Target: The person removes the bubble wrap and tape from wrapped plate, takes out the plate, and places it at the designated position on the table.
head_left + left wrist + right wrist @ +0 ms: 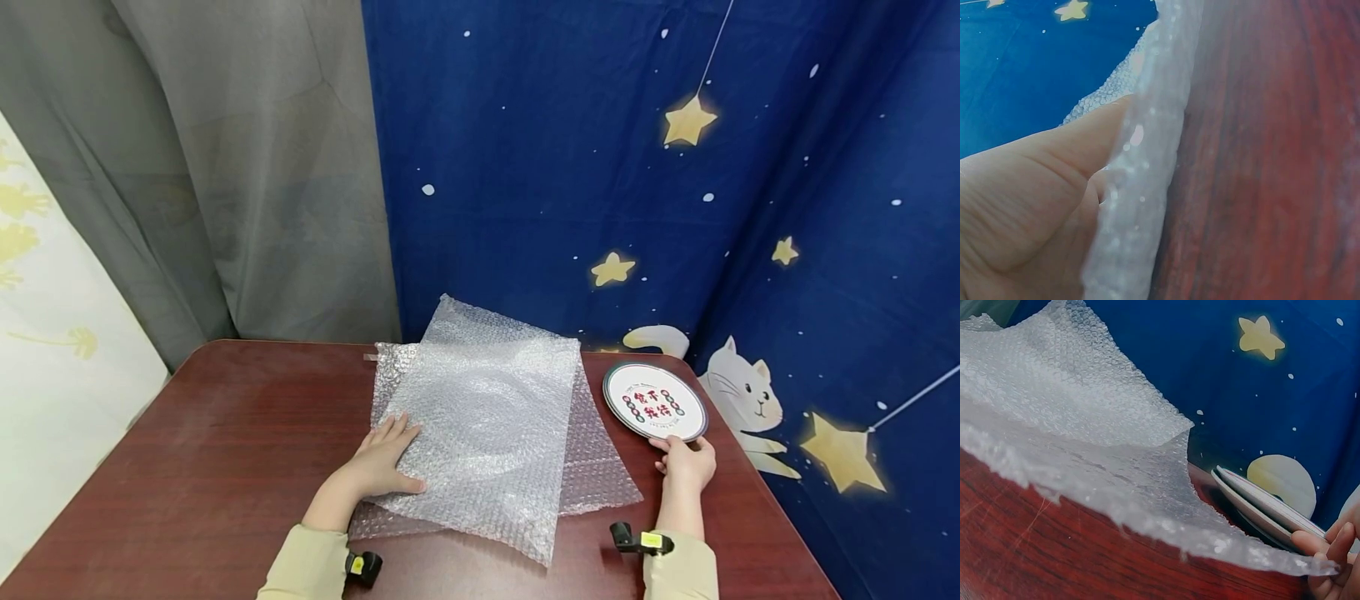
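Observation:
My left hand (382,462) rests with spread fingers on the left edge of the bubble wrap (495,492), which lies in several overlapping sheets. A faint round outline shows through the top sheet; what makes it is hidden. At the right, my right hand (686,463) pinches the near rim of the top white plate (654,403), which has a dark rim and red characters. In the right wrist view, this top plate (1272,500) sits on at least one lower plate (1254,512), with a narrow gap between rims. Fingertips grip its near edge.
The reddish-brown wooden table (247,450) extends left of the wrap. Behind it hang a grey curtain (285,167) and a blue starry curtain (540,167). The plates stand near the table's right edge, and the wrap's right corner reaches toward them.

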`<action>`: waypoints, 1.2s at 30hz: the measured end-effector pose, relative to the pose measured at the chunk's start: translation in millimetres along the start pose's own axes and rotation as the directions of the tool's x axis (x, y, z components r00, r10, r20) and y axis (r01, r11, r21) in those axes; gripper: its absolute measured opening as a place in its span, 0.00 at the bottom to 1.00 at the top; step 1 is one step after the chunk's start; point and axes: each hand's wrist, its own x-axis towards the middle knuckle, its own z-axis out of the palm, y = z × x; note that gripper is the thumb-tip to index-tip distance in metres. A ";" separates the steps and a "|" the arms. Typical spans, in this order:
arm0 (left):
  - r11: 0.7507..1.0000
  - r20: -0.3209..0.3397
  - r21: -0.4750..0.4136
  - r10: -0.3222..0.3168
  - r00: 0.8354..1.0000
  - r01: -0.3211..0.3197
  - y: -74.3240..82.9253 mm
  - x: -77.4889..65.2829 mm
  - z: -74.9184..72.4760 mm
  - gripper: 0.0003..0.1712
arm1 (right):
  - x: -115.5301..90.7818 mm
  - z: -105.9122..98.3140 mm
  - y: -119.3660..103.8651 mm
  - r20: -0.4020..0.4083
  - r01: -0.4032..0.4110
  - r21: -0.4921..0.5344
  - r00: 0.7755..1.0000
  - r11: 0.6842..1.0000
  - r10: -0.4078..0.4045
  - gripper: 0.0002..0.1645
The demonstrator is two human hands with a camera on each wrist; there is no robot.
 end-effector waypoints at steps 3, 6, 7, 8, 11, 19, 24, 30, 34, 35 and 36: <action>1.000 -0.001 0.005 0.001 1.000 -0.001 -0.1 -0.1 -0.8 0.56 | -0.6 0.7 0.7 0.011 0.005 -0.006 1.000 1.000 -0.005 0.41; 1.000 -0.001 0.003 0.000 1.000 0.000 -0.1 -0.2 -1.5 0.56 | -0.9 1.6 1.2 0.021 0.014 -0.014 1.000 1.000 -0.014 0.42; 1.000 0.000 0.002 -0.001 1.000 0.001 0.1 -0.4 -1.8 0.56 | -1.3 1.8 1.3 0.025 0.016 -0.015 1.000 1.000 -0.016 0.43; 1.000 0.001 0.001 -0.003 1.000 0.003 0.3 -0.6 -2.0 0.56 | -1.2 2.1 1.5 0.028 0.018 -0.016 0.999 1.000 -0.018 0.43; 1.000 0.002 -0.001 -0.004 1.000 0.004 1.0 -1.1 -2.3 0.56 | -1.2 2.0 1.6 0.033 0.016 -0.011 0.999 1.000 -0.015 0.43; 1.000 0.002 0.001 -0.003 1.000 0.003 0.7 -2.9 -2.5 0.56 | -1.3 0.4 0.3 -0.026 -0.033 -0.018 0.999 0.999 0.033 0.41; 1.000 -0.002 0.003 0.004 1.000 -0.004 -2.1 -3.1 -1.3 0.54 | 0.4 1.1 -0.8 -0.052 -0.045 -0.031 0.998 0.999 0.043 0.39; 0.999 -0.025 -0.032 0.043 0.999 -0.044 -5.3 -3.3 -4.5 0.47 | 0.0 -2.6 -0.2 -0.062 -0.015 -0.067 0.998 0.998 0.011 0.36; 0.995 -0.053 -0.065 0.070 0.996 -0.073 -9.3 -3.7 -10.8 0.43 | -2.7 -7.4 -1.4 -0.077 0.087 -0.171 0.992 0.981 -0.101 0.28; 0.995 -0.060 -0.075 0.068 0.996 -0.072 -10.6 -3.7 -13.0 0.42 | -3.4 -8.5 -2.2 -0.075 0.127 -0.204 0.987 0.971 -0.144 0.26; 0.993 -0.069 -0.092 0.066 0.995 -0.072 -11.8 -3.9 -15.4 0.41 | -4.3 -9.6 -3.2 -0.071 0.166 -0.243 0.980 0.956 -0.188 0.23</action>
